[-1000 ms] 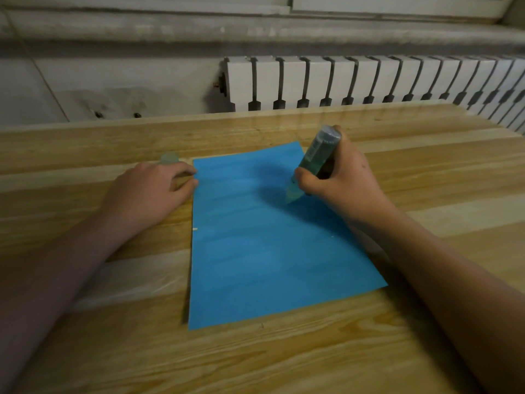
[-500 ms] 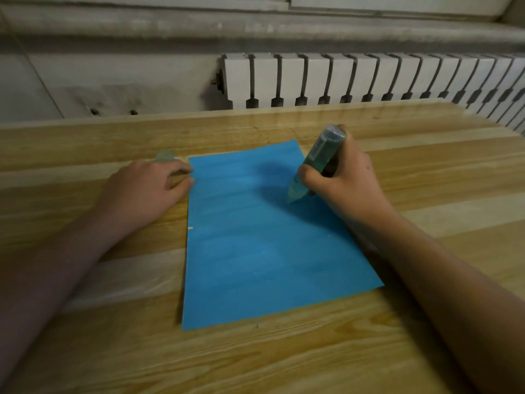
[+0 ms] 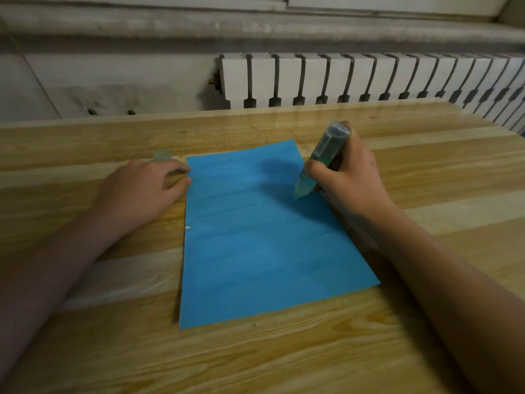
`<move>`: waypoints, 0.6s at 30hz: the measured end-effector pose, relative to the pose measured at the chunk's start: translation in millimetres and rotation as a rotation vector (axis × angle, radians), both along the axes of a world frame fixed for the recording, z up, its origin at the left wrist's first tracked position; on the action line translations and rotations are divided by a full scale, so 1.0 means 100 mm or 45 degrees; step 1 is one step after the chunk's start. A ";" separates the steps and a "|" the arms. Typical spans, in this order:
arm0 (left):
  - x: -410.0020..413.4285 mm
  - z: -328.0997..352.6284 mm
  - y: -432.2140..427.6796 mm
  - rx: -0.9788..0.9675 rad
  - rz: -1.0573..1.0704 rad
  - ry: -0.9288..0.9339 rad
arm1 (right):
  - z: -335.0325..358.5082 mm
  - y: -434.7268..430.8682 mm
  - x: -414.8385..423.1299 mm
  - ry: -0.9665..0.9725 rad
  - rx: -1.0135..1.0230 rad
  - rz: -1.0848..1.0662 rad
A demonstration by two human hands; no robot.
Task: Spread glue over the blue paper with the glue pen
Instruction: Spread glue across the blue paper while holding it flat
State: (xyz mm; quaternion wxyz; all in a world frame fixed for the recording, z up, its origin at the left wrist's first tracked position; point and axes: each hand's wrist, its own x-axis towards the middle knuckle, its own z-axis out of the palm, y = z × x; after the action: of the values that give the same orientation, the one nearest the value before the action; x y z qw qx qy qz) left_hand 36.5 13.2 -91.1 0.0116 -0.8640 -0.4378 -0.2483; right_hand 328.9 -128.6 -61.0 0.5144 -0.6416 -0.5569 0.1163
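- We count one blue paper (image 3: 255, 251), lying flat on the wooden table (image 3: 284, 359).
- One glue pen (image 3: 321, 157) stands tilted, its tip on the paper's upper right part.
- Of the two hands, the right hand (image 3: 349, 180) grips the pen.
- The left hand (image 3: 139, 191) rests relaxed on the table, fingertips at the paper's left edge.
- One small pale-green thing (image 3: 162, 155) lies just beyond the left hand.
- One white radiator (image 3: 369, 78) stands behind the table.

A wooden table (image 3: 255, 362), planks alternating pale and honey-coloured, took up the whole lower two-thirds of the frame. Behind it in the upper right sat a white ribbed radiator (image 3: 369, 78) against a grubby grey wall (image 3: 113, 72), pretty stained toward the upper left. A chunky worn ledge (image 3: 255, 27) ran across the top edge. The light was dim and kinda flat.
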 end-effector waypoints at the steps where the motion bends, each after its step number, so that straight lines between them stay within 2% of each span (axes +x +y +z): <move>1: 0.00 0.00 0.00 0.003 0.002 0.003 | 0.00 0.00 0.01 0.003 0.003 -0.005; 18: -0.01 -0.02 0.03 0.006 -0.004 -0.017 | -0.03 0.03 0.11 -0.042 0.079 -0.104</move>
State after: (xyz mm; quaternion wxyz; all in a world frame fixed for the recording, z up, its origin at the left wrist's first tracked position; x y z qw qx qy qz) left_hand 35.3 15.7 -92.9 0.0105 -0.8631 -0.4358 -0.2551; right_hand 340.1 -125.3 -64.3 0.5292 -0.6493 -0.5420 0.0675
